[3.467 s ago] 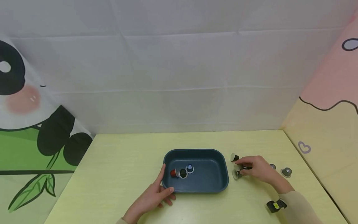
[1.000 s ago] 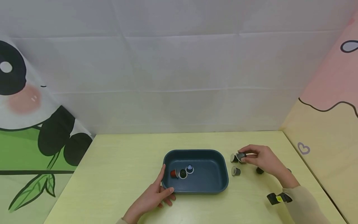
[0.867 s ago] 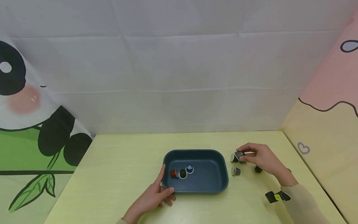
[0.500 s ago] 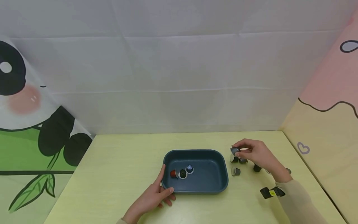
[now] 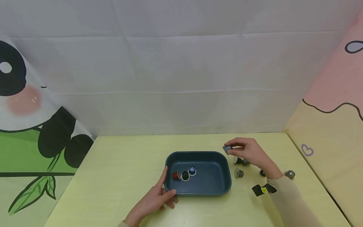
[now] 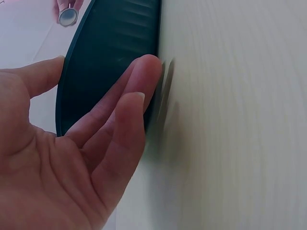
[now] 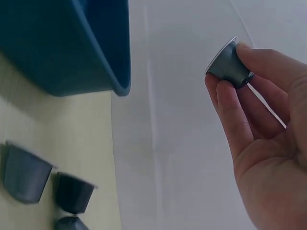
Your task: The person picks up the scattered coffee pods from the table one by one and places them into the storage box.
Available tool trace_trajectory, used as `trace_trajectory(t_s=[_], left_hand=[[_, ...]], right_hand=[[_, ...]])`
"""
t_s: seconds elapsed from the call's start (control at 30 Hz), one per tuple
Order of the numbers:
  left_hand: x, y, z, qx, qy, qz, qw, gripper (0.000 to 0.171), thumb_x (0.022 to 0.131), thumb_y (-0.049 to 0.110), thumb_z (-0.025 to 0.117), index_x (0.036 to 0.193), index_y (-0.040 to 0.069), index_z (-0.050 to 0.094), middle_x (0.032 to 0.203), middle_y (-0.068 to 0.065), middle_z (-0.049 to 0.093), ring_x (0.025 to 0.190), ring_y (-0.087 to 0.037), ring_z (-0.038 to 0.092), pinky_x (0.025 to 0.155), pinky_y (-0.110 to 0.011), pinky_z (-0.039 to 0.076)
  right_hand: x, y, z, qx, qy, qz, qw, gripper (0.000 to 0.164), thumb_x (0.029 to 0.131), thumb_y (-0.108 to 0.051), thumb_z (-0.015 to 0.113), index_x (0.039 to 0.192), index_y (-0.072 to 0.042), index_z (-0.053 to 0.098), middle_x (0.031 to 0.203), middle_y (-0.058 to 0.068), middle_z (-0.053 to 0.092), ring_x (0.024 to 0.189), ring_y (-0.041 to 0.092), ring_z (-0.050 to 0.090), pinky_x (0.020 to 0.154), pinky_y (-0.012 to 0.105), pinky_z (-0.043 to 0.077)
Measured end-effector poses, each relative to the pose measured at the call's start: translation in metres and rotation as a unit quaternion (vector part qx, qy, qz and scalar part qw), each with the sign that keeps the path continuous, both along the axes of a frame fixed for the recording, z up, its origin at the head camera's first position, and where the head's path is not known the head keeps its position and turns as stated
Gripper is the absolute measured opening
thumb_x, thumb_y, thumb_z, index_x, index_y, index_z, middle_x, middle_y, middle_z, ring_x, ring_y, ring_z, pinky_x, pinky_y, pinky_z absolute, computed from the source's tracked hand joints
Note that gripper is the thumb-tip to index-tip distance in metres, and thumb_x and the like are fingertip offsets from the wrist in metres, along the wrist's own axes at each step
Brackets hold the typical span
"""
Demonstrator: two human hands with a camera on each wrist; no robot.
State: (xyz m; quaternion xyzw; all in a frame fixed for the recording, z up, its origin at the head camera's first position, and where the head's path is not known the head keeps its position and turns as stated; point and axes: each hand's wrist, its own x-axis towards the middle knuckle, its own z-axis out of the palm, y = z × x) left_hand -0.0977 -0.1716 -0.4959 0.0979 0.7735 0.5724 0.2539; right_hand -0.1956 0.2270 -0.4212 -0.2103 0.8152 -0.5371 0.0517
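In the head view, a grey-blue coffee capsule [image 5: 227,148] is pinched between the thumb and fingers of my right hand [image 5: 249,152], raised beyond the tray's far right corner. The right wrist view shows the same capsule [image 7: 228,65] side-on, its rim facing away from the palm. My left hand [image 5: 151,200] rests against the near left corner of the dark blue tray [image 5: 211,193], fingers extended along its side and thumb at the front edge. Inside lie a red capsule [image 5: 175,175], a dark green one [image 5: 185,176] and a blue one [image 5: 192,171].
Right of the tray on the pale table [image 5: 119,164] lie a black capsule [image 5: 237,160], a grey one [image 5: 245,162] and another grey one [image 5: 239,172]. By my right wrist are a dark capsule [image 5: 262,173] and a silver one [image 5: 290,174]. A white cloth [image 5: 181,78] hangs behind.
My right hand has picked up the grey-blue capsule from the group on the right, raised it and carried it left toward the tray. My left hand and the tray have stayed put.
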Motion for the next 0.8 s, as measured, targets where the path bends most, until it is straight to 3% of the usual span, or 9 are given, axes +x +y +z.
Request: trace_trajectory(t_s=[0.37, 0.53, 0.8], left_hand=[[0.000, 0.000, -0.001, -0.003, 0.002, 0.002, 1.0000, 0.094, 0.101, 0.032, 0.060, 0.158, 0.035, -0.015, 0.089, -0.010, 0.074, 0.074, -0.028, 0.072, 0.054, -0.038, 0.049], [0.000, 0.000, -0.001, -0.001, 0.001, 0.001, 1.0000, 0.093, 0.101, 0.032, 0.060, 0.158, 0.036, -0.015, 0.089, -0.010, 0.074, 0.075, -0.029, 0.072, 0.054, -0.038, 0.049], [0.000, -0.001, -0.002, -0.003, 0.001, 0.000, 1.0000, 0.094, 0.102, 0.032, 0.060, 0.158, 0.033, -0.015, 0.089, -0.010, 0.074, 0.074, -0.029, 0.072, 0.054, -0.038, 0.048]], right_hand=[[-0.011, -0.030, -0.001, -0.020, -0.006, 0.020, 1.000, 0.029, 0.091, -0.014, 0.075, 0.118, -0.003, 0.071, 0.115, 0.014, 0.069, 0.109, 0.038, 0.065, 0.082, 0.031, 0.055], [-0.015, -0.044, -0.003, -0.018, -0.009, 0.019, 1.000, 0.030, 0.090, -0.017, 0.076, 0.118, -0.006, 0.071, 0.115, 0.012, 0.069, 0.109, 0.033, 0.066, 0.082, 0.032, 0.055], [-0.027, -0.067, -0.014, -0.035, -0.011, 0.025, 0.999, 0.028, 0.090, -0.009, 0.075, 0.118, -0.003, 0.071, 0.115, 0.012, 0.069, 0.107, 0.025, 0.066, 0.084, 0.031, 0.055]])
